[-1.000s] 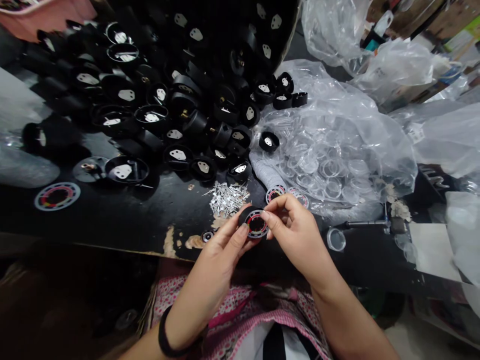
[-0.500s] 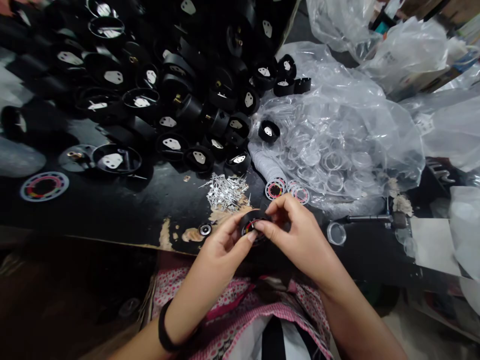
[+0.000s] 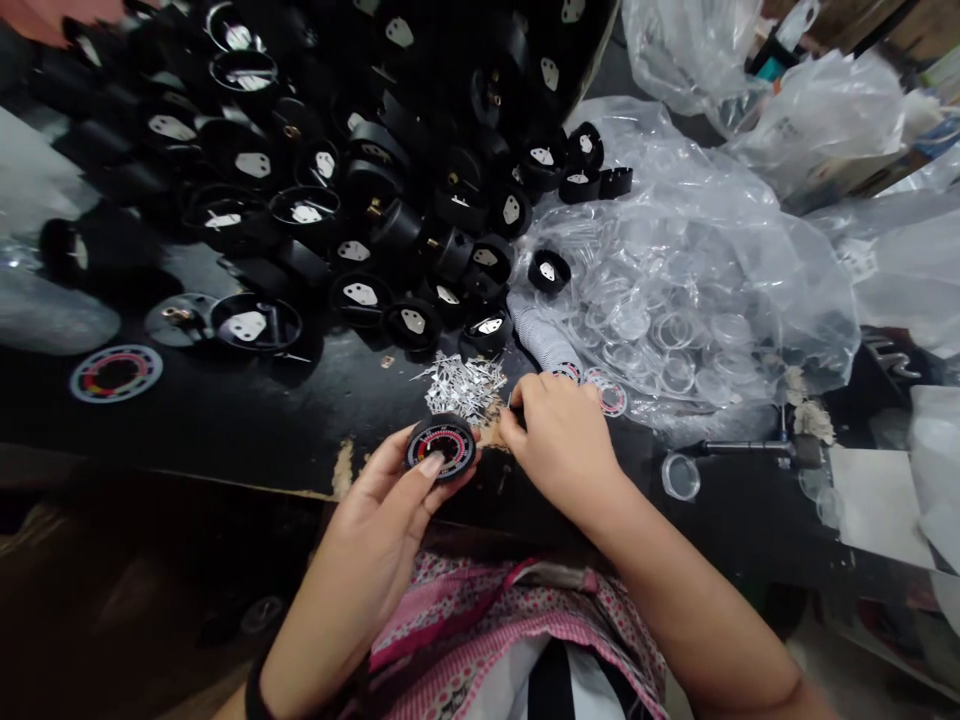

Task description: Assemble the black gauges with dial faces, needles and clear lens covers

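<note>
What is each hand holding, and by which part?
Left hand holds a black gauge housing with dial by its rim. Right hand reaches the metal pointers; grip unclear.

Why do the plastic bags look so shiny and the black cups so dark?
Head view: light glares white off the crinkled bags; the black cups swallow light, so only their pale metal plates stand out. The dial in the left hand looks sharp; the edges bend and blur.

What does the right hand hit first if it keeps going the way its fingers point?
Probably the pile of small silver metal pieces: the right hand points up-left, fingertips at the pile's edge. Contact is unclear.
</note>
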`<state>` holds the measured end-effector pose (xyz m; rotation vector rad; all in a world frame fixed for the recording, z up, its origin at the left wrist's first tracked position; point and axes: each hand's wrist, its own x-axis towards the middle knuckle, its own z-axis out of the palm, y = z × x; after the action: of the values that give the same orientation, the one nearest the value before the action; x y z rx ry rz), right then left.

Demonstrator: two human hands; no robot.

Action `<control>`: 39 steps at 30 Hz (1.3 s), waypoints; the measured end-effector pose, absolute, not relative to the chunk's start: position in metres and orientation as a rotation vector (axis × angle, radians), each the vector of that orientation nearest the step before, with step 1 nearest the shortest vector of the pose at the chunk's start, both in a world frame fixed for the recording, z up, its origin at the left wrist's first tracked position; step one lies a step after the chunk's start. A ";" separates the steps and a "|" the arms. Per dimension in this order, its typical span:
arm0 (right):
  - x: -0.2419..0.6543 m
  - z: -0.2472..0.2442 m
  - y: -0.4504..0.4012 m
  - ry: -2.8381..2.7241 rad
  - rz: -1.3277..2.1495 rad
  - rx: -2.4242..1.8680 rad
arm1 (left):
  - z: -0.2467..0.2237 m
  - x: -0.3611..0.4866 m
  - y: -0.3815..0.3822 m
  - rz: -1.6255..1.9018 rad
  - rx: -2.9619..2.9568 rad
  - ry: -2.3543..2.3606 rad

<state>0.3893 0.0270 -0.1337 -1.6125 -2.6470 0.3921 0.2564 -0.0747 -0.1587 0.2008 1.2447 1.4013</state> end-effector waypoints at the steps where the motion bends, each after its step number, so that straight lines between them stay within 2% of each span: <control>1: 0.386 -0.136 0.027 -2.662 0.351 -1.605 | -0.157 0.258 -0.073 1.421 0.181 1.218; 4: 0.382 -0.137 0.027 -2.666 0.386 -1.597 | -0.155 0.263 -0.069 1.474 0.150 1.148; 11: 0.396 -0.129 0.019 -2.498 0.740 -1.488 | -0.155 0.270 -0.056 1.483 0.187 1.087; 20: 0.416 -0.124 0.006 -2.523 0.518 -1.297 | -0.147 0.272 -0.060 1.435 0.157 1.046; 27: 0.421 -0.114 0.001 -2.196 0.968 -1.179 | -0.144 0.274 -0.054 1.397 0.255 1.182; 30: 0.420 -0.112 -0.002 -2.213 0.975 -1.219 | -0.151 0.280 -0.056 1.281 0.399 1.222; 39: 0.422 -0.107 -0.005 -2.225 0.984 -1.289 | -0.154 0.282 -0.063 1.245 0.662 1.300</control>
<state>0.4215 -0.0046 -0.1066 -1.2887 -2.2252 0.9842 0.2820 -0.0626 -0.1544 0.6625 1.2996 1.2455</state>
